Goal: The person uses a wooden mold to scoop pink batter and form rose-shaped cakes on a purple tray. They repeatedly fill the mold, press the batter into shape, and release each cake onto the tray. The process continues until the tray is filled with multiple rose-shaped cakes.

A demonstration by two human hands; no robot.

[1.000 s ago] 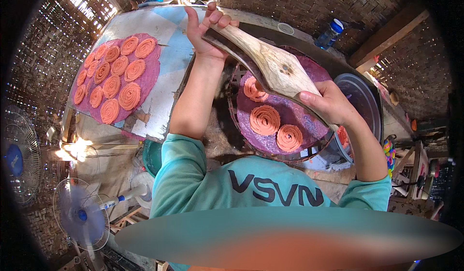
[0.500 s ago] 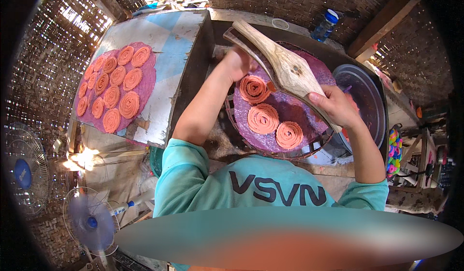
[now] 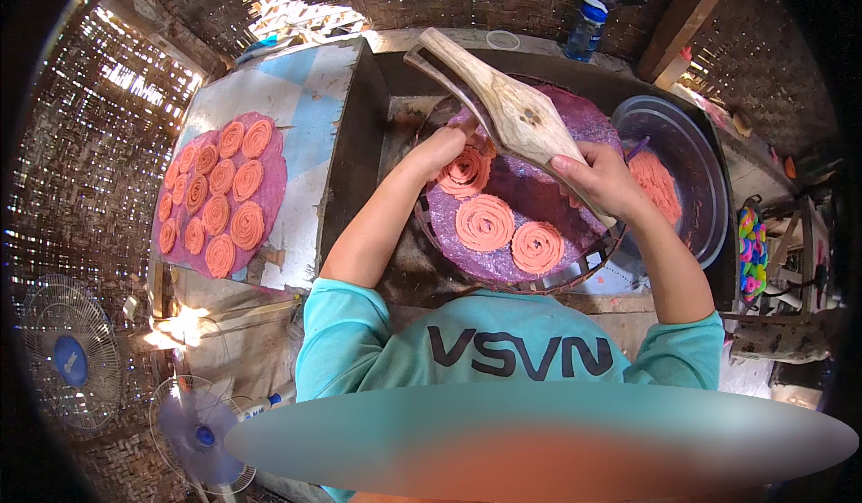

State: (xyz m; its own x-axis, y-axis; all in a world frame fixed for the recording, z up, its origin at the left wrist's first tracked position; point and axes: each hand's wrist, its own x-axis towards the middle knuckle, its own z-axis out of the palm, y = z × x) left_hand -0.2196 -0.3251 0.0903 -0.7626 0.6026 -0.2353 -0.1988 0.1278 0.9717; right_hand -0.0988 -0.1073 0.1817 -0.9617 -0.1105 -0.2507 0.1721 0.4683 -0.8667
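The right hand (image 3: 603, 178) grips a wooden press (image 3: 507, 108), smooth and paddle-shaped, tilted over the purple round mat (image 3: 539, 189) at the counter's centre. The left hand (image 3: 446, 147) pinches closed on an orange spiral (image 3: 464, 170). Three ridged coils lie there, with space remaining. A filled mat (image 3: 274, 175) near the left edge carries about fourteen. The grey bowl (image 3: 696, 157) holds orange dough (image 3: 653, 184).

The right hand (image 3: 603, 178) grips a long wooden press tool (image 3: 503, 108) above a round purple mat (image 3: 539, 193) with three orange spiral coils (image 3: 485, 222). The left hand (image 3: 446, 148) touches one coil.
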